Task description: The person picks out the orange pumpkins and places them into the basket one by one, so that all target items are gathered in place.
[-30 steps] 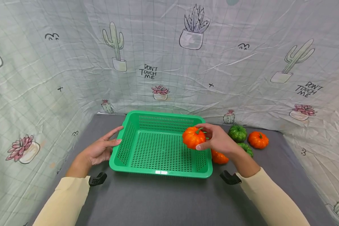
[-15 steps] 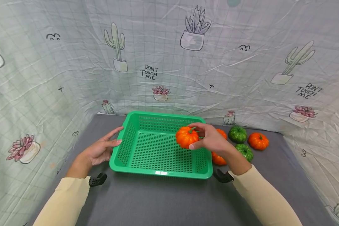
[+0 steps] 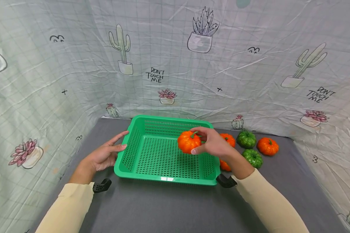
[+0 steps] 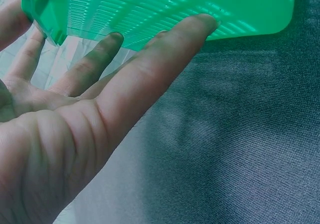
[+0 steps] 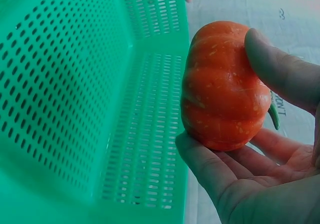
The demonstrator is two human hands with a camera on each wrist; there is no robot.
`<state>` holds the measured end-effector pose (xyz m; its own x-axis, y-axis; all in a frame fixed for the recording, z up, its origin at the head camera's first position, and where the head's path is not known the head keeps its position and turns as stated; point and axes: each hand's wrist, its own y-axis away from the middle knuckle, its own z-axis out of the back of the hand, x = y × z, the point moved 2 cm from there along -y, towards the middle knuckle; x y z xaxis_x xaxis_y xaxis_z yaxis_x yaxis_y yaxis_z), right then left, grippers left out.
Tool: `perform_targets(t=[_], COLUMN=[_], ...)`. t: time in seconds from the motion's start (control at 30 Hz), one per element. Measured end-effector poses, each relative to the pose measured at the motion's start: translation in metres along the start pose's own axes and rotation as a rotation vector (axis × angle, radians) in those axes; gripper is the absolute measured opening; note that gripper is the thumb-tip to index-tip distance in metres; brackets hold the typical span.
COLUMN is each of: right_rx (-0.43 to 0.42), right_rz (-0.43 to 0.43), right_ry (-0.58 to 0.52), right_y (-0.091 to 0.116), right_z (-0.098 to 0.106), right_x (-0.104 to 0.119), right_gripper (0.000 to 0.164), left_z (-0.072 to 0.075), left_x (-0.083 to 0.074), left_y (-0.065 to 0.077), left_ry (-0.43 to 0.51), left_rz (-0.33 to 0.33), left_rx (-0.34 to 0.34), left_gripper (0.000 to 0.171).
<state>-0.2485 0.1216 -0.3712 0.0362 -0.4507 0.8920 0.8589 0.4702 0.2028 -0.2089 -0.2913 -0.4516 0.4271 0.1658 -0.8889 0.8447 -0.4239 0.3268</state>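
Note:
A small orange pumpkin [image 3: 188, 142] with a green stem is held above the right part of a green perforated plastic basket [image 3: 166, 180]. My right hand [image 3: 214, 143] grips this pumpkin between thumb and fingers. In the right wrist view, the thumb presses one side of the pumpkin [image 5: 225, 88] and the fingers support the other. At the basket's left side, my left hand [image 3: 103, 156] touches the rim with extended fingers. The left wrist view shows the fingers of that hand [image 4: 95, 88] spread and nearly straight, fingertips against the basket wall [image 4: 240, 13]. Only its holes and slats show inside the basket.
Right of the basket, two green pumpkins [image 3: 246, 139] and another orange pumpkin [image 3: 267, 146] sit on the grey cloth [image 3: 169, 210]. More orange pumpkins [image 3: 228, 139] lie close to the basket, partly hidden by my right arm. Cactus-print fabric [image 3: 180, 64] encloses the back and sides.
My right hand has moved left with the orange pumpkin, farther over the basket, uncovering more of the pumpkins on the right. The left hand has stayed at the rim.

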Motion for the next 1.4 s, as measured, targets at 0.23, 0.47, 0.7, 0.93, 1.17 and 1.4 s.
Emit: perform_targets(t=[0.23, 0.47, 0.7, 0.93, 1.17, 1.4], right_rx=[0.014, 0.014, 0.037, 0.05, 0.049, 0.057], right_rz=[0.001, 0.001, 0.026, 0.038, 0.033, 0.041], right_ry=[-0.002, 0.004, -0.013, 0.004, 0.004, 0.001], right_y=[-0.006, -0.013, -0.019, -0.026, -0.034, -0.043], right_z=[-0.007, -0.014, -0.022, -0.03, -0.034, -0.038], right_x=[0.003, 0.006, 0.008, 0.008, 0.011, 0.01], right_gripper=[0.078, 0.076, 0.076, 0.076, 0.077, 0.078], left_z=[0.001, 0.0, -0.001, -0.001, 0.0, 0.001], left_x=[0.001, 0.001, 0.0, 0.001, 0.002, 0.001], left_y=[0.0, -0.001, -0.002, -0.001, -0.001, 0.0], left_ry=[0.004, -0.001, -0.003, 0.002, 0.0, 0.001], left_rz=[0.008, -0.002, 0.004, 0.0, 0.0, 0.002], left_rx=[-0.004, 0.004, 0.002, 0.013, 0.013, 0.013], left_gripper=[0.077, 0.076, 0.076, 0.076, 0.077, 0.077])
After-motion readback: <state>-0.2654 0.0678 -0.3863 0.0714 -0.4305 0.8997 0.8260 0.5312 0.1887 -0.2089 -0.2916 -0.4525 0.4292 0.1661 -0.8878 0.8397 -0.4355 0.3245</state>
